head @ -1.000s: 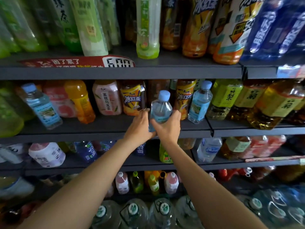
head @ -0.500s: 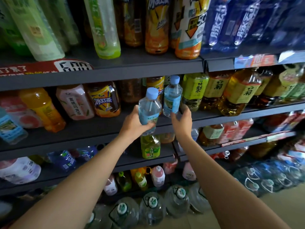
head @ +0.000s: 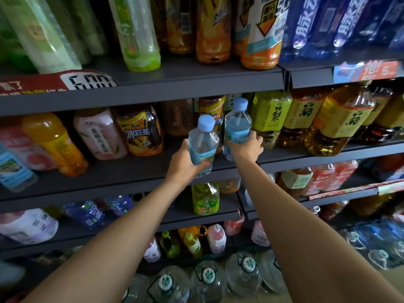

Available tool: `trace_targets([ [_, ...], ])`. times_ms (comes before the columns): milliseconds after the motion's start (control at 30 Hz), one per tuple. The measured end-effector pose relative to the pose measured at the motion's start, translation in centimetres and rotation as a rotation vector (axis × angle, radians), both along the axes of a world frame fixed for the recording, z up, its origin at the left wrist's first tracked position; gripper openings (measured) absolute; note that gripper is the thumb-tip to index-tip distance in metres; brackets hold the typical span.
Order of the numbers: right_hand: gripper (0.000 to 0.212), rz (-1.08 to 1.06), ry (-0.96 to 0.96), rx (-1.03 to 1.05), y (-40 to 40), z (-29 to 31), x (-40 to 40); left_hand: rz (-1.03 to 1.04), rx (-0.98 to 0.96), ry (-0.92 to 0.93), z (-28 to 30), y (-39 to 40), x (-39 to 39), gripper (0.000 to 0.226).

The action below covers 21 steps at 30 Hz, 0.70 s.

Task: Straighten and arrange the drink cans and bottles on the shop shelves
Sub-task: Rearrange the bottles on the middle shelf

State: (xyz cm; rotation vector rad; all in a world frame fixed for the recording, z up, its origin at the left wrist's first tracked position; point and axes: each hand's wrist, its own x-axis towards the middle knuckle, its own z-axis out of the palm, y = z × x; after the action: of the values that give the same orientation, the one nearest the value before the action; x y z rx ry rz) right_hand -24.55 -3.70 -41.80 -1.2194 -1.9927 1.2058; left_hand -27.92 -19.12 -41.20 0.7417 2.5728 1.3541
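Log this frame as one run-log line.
left hand: holds water bottle | right hand: holds second water bottle | site: middle shelf | both upright

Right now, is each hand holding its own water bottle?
Yes, the left hand grips one water bottle and the right hand grips a second water bottle beside it at the middle shelf.

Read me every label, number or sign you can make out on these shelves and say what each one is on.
"冰红茶": dark and yellow iced tea bottle, middle shelf.
"蜜桃乌龙茶": pink bottle beside it.
"炖梨": green-labelled bottle.
"菊": amber tea bottle.
"脉动": blue bottles, top shelf.
"青梅绿茶": green bottle, lower shelf.
"600": red shelf-edge price sign; the last digit is partly cut.
"5": orange tag.
The two held water bottles' labels are too small to read.
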Motion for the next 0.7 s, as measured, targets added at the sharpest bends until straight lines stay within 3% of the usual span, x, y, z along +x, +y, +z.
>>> trace_targets([
  [200, 0.068, 0.022, 0.085, 0.017, -2.3, -0.3, 3.8, -0.021, -0.074, 0.011, 1.3, -0.9, 1.4, 0.05],
  [300, 0.057, 0.055, 0.172, -0.018, -3.9, 0.3, 6.0, -0.032, -0.09, 0.005, 2.4, -2.4, 2.3, 0.049],
  [700, 0.048, 0.151, 0.303, 0.082, -16.8, 9.3, 10.6, -0.149, -0.076, 0.014, 12.6, -14.1, 5.9, 0.062],
])
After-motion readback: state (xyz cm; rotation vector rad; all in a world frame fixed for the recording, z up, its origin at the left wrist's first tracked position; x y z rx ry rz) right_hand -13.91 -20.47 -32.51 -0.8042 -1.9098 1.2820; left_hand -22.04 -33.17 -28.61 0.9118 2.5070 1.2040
